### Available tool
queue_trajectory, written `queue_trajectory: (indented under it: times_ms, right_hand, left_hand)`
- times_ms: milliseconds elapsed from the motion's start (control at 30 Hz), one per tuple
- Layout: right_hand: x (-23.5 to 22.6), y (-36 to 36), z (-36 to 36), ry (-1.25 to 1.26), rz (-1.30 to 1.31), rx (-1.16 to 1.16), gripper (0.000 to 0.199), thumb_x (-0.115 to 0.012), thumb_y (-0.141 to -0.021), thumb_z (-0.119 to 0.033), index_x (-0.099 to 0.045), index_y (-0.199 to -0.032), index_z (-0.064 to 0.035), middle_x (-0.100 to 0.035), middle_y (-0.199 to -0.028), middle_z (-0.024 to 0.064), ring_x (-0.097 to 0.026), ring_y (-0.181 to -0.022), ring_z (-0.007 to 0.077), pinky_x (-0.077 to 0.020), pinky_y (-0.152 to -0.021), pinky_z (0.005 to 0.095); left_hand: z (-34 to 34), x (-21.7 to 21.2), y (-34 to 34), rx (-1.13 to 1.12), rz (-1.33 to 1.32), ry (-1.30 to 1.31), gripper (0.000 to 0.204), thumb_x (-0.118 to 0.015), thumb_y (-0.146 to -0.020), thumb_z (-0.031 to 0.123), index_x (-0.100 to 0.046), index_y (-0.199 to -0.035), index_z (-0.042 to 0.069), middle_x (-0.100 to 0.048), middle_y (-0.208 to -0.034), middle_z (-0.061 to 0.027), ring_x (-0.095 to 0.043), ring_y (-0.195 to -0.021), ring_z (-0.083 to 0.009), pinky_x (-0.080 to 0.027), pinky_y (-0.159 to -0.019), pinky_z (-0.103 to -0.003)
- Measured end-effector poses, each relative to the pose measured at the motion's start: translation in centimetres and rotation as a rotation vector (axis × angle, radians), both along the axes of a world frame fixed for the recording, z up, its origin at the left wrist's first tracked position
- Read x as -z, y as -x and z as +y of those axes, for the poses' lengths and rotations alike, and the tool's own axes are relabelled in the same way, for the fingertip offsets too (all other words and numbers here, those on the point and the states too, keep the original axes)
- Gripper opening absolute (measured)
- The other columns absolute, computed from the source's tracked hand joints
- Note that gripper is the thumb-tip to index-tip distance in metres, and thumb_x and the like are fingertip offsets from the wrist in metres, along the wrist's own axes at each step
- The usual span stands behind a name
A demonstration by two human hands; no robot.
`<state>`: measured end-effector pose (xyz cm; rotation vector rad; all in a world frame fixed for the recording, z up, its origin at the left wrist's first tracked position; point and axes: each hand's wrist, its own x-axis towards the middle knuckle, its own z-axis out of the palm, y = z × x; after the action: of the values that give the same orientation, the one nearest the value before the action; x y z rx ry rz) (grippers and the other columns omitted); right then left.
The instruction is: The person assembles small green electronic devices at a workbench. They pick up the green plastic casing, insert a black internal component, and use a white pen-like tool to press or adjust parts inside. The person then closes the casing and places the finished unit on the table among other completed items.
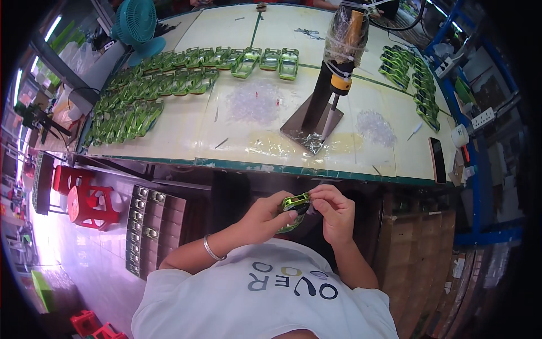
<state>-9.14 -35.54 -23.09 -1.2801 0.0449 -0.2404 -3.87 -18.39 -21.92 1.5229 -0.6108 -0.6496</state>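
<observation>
In front of my chest, below the table's front edge, my left hand (267, 214) is closed around a shiny green and black toy car shell (296, 201). Its thumb presses on the near side of the shell. My right hand (335, 213) is pinched at the shell's right end; whatever lies between those fingertips is too small to make out. On the table beyond are a heap of small clear plastic pieces (254, 103) with a few red bits and a smaller clear heap (376, 129). Between the heaps a tool with a yellow collar (341, 83) stands upright over a metal base plate (293, 125).
Rows of similar green shells (186, 82) cover the table's left side; more shells (424, 93) line the right. A phone (437, 160) lies near the right edge. A teal fan (135, 25), red stool (90, 206) and divided box (161, 226) stand left; cardboard (415, 254) is right.
</observation>
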Motion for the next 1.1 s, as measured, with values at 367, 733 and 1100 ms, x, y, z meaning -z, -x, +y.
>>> queue_trajectory:
  times_ms: [367,733,1100]
  right_hand:
    - [0.1,0.1,1.0,-0.072,0.008,0.040,0.012,-0.058,-0.072,0.007,-0.062,-0.083,0.0037,-0.054,-0.090,0.0079,-0.053,-0.081,0.0119,-0.0424,-0.070,0.0205]
    - [0.7,0.3,0.4,0.077,0.007,0.034,0.013,-0.059,-0.069,0.009,-0.063,-0.080,0.0028,-0.056,-0.086,0.0076,-0.054,-0.076,0.0110,-0.0435,-0.065,0.0192]
    - [-0.3,0.8,2.2,0.887,-0.384,0.213,0.028,-0.064,-0.070,-0.005,-0.057,-0.095,0.0054,-0.057,-0.091,0.0184,-0.058,-0.078,0.0286,-0.0477,-0.068,0.0312]
  left_hand:
    - [0.2,-0.6,0.4,0.028,0.014,-0.037,0.021,-0.050,-0.084,0.017,-0.045,-0.096,0.001,-0.054,-0.067,-0.0036,-0.049,-0.058,-0.0071,-0.040,-0.051,-0.023]
    - [0.4,-1.0,0.2,0.107,-0.033,-0.057,0.023,-0.048,-0.085,0.017,-0.044,-0.100,0.001,-0.054,-0.071,-0.0080,-0.050,-0.063,-0.0120,-0.041,-0.059,-0.026]
    - [0.6,-0.4,0.0,0.042,0.135,0.081,0.025,-0.047,-0.086,0.016,-0.043,-0.105,0.000,-0.055,-0.078,-0.0041,-0.051,-0.070,-0.0080,-0.043,-0.062,-0.023]
